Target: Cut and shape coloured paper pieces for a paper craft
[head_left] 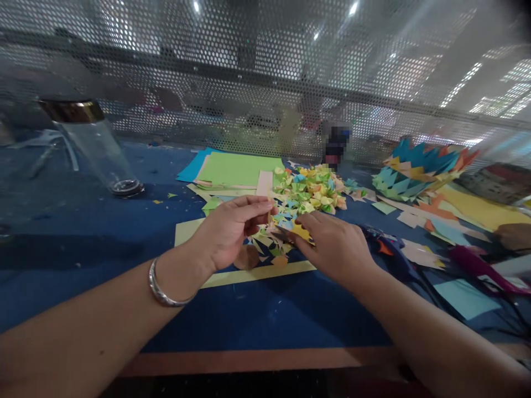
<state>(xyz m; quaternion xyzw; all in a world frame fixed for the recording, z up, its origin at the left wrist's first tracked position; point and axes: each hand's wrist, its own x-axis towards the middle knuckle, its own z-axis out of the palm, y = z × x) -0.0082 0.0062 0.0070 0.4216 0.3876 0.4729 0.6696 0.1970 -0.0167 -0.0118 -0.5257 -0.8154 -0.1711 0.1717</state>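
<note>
My left hand (232,229) pinches a narrow pale paper strip (270,216) between thumb and fingertips; a silver bangle sits on that wrist. My right hand (334,243) lies beside it, fingers closed over a small yellow folded paper piece (299,230). Both hands hover over a pale yellow sheet (186,231) littered with small paper scraps (265,243). Just beyond the fingers is a heap of small folded paper stars (311,190) in green, yellow and blue.
Green and blue paper sheets (236,168) lie behind the heap. A clear glass jar (97,146) lies at the left. A spiky folded-paper bowl (418,168) stands at the right, with loose coloured sheets and a magenta tool (481,268). A perforated metal screen closes the back.
</note>
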